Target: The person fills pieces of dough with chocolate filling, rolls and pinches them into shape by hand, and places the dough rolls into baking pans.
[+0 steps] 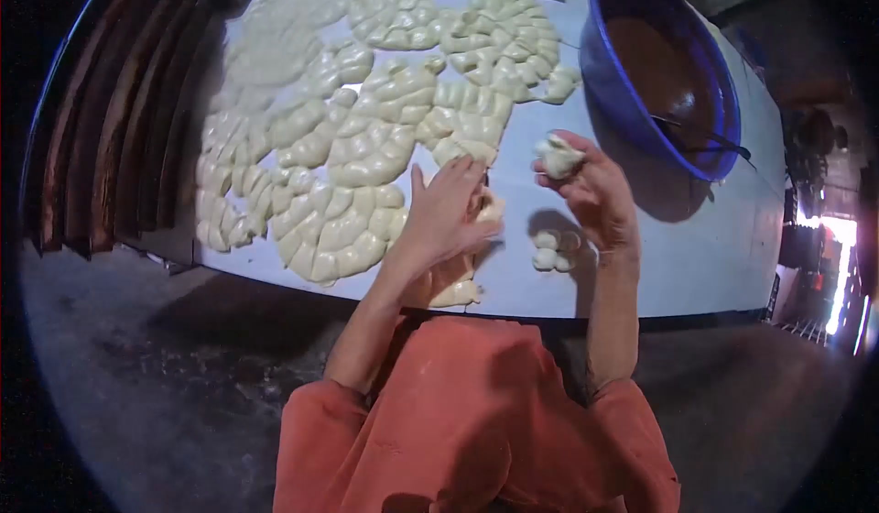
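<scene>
My right hand (600,192) is raised over the table with its fingers closed around a pale, shiny lump of dough (559,157). Below it, a small cluster of round dough balls (553,251) rests on the white tabletop. My left hand (447,209) lies with stretched fingers at the edge of the spread dough pieces (467,114), touching them. Part of a dough strip (456,294) shows under my left wrist near the table's front edge. What lies directly beneath the left palm is hidden.
A large blue basin (595,50) of brown liquid stands at the right, with a dark handle (700,135) across its rim. Segmented dough slabs (334,224) cover much of the table's left and back. Brown boards or trays (119,119) stand in a row at far left.
</scene>
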`<action>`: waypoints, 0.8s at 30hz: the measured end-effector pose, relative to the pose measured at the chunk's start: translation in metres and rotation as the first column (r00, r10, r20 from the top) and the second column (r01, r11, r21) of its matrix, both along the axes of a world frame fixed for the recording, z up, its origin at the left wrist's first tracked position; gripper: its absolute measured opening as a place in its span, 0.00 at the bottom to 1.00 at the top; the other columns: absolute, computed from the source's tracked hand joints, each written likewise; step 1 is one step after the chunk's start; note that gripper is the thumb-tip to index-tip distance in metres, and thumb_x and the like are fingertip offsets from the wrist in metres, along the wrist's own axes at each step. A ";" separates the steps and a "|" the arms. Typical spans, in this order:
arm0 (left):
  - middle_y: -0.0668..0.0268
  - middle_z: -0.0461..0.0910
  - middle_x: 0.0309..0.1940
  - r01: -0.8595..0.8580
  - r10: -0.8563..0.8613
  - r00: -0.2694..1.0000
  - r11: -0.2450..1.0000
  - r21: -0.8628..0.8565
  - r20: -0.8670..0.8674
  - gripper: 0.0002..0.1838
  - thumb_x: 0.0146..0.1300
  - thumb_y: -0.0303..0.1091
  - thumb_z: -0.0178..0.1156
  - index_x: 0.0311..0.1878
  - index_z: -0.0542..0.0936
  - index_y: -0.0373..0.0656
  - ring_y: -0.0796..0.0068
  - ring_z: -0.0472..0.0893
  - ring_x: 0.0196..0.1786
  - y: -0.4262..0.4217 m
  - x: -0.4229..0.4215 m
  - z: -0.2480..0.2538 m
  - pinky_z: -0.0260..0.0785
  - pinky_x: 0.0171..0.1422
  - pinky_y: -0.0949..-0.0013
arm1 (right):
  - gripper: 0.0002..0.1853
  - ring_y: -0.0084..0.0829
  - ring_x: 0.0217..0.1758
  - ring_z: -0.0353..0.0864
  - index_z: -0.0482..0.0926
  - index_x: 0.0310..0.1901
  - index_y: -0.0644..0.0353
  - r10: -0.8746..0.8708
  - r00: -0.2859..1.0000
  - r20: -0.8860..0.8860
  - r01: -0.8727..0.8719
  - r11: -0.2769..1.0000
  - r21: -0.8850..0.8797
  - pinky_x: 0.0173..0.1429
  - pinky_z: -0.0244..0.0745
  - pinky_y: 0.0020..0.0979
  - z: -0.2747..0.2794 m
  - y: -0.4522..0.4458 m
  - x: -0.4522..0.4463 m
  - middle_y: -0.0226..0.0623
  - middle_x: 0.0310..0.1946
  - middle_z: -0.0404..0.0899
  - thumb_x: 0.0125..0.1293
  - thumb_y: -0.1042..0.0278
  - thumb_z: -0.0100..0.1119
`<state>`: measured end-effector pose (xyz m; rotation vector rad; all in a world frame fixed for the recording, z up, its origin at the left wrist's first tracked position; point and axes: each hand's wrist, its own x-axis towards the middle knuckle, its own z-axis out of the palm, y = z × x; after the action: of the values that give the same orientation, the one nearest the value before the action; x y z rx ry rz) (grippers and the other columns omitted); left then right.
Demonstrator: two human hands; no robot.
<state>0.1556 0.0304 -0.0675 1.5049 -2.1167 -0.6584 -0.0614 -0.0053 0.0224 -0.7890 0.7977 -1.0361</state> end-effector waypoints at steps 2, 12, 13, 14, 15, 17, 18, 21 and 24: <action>0.51 0.69 0.69 0.014 -0.001 0.975 0.998 0.054 -0.222 0.47 0.51 0.61 0.71 0.69 0.71 0.43 0.54 0.66 0.74 -0.002 -0.001 0.029 0.42 0.73 0.25 | 0.27 0.41 0.52 0.84 0.71 0.64 0.74 -0.022 0.998 -0.064 0.030 0.993 0.116 0.61 0.80 0.37 -0.007 0.000 -0.001 0.50 0.54 0.79 0.68 0.67 0.60; 0.57 0.87 0.43 0.178 0.160 0.851 0.809 0.561 -0.500 0.21 0.65 0.41 0.69 0.54 0.85 0.36 0.77 0.84 0.45 -0.025 -0.047 0.066 0.75 0.50 0.70 | 0.10 0.23 0.40 0.82 0.84 0.43 0.61 -0.326 0.647 -0.689 0.107 0.934 -0.342 0.44 0.78 0.25 -0.038 0.020 -0.030 0.29 0.40 0.84 0.62 0.69 0.69; 0.56 0.86 0.49 0.198 0.171 0.783 0.843 0.500 -0.598 0.26 0.65 0.43 0.69 0.60 0.80 0.36 0.72 0.83 0.51 -0.023 -0.056 0.053 0.74 0.55 0.69 | 0.10 0.23 0.42 0.81 0.84 0.43 0.61 -0.350 0.698 -0.625 0.165 0.927 -0.336 0.47 0.78 0.26 -0.039 0.021 -0.037 0.28 0.41 0.84 0.61 0.71 0.69; 0.55 0.85 0.54 0.210 0.177 0.703 0.874 0.439 -0.689 0.31 0.65 0.44 0.69 0.67 0.76 0.37 0.67 0.82 0.57 -0.021 -0.066 0.042 0.73 0.60 0.68 | 0.10 0.22 0.45 0.80 0.83 0.43 0.62 -0.374 0.742 -0.556 0.218 0.919 -0.327 0.51 0.78 0.28 -0.038 0.023 -0.041 0.28 0.41 0.83 0.60 0.73 0.69; 0.52 0.80 0.61 0.179 0.154 0.691 0.910 0.373 -0.706 0.41 0.67 0.44 0.68 0.76 0.62 0.37 0.62 0.76 0.67 -0.021 -0.079 0.043 0.69 0.68 0.64 | 0.11 0.23 0.46 0.81 0.82 0.44 0.62 -0.314 0.757 -0.572 0.246 0.949 -0.196 0.52 0.77 0.28 -0.021 0.026 -0.041 0.29 0.43 0.83 0.60 0.74 0.69; 0.47 0.75 0.66 0.078 0.044 0.598 0.991 0.113 -0.801 0.45 0.68 0.54 0.62 0.78 0.57 0.35 0.60 0.74 0.69 -0.026 -0.107 0.048 0.67 0.70 0.60 | 0.16 0.24 0.48 0.81 0.79 0.50 0.61 -0.352 0.775 -0.526 0.200 0.925 -0.323 0.55 0.76 0.28 -0.020 0.028 -0.051 0.33 0.48 0.82 0.60 0.75 0.69; 0.46 0.73 0.67 0.031 -0.021 0.556 1.000 -0.005 -0.831 0.49 0.68 0.63 0.59 0.77 0.58 0.33 0.58 0.74 0.69 -0.030 -0.119 0.056 0.65 0.71 0.60 | 0.19 0.24 0.48 0.82 0.76 0.55 0.61 -0.375 0.798 -0.471 0.269 0.922 -0.277 0.55 0.76 0.28 0.001 0.030 -0.044 0.35 0.46 0.82 0.62 0.77 0.68; 0.46 0.74 0.66 0.112 -0.305 0.448 0.952 -0.285 -0.840 0.58 0.60 0.71 0.59 0.75 0.57 0.27 0.60 0.76 0.66 -0.032 -0.161 0.036 0.68 0.70 0.61 | 0.14 0.22 0.46 0.81 0.75 0.53 0.64 -0.301 0.951 0.068 0.303 0.953 -0.018 0.51 0.78 0.25 0.019 0.036 -0.050 0.33 0.44 0.81 0.67 0.78 0.63; 0.46 0.73 0.67 0.097 -0.027 0.185 0.995 -0.009 -0.982 0.58 0.59 0.66 0.65 0.74 0.57 0.25 0.62 0.75 0.66 -0.024 -0.206 0.046 0.67 0.71 0.62 | 0.11 0.20 0.43 0.81 0.75 0.50 0.62 -0.258 0.909 0.328 0.272 0.962 0.003 0.48 0.78 0.23 0.014 0.029 -0.074 0.31 0.42 0.80 0.69 0.75 0.64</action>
<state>-0.0508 0.0063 -0.0215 0.5557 -1.0512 -1.2831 -0.1354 0.0232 0.0362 -0.5312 0.6076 -1.3908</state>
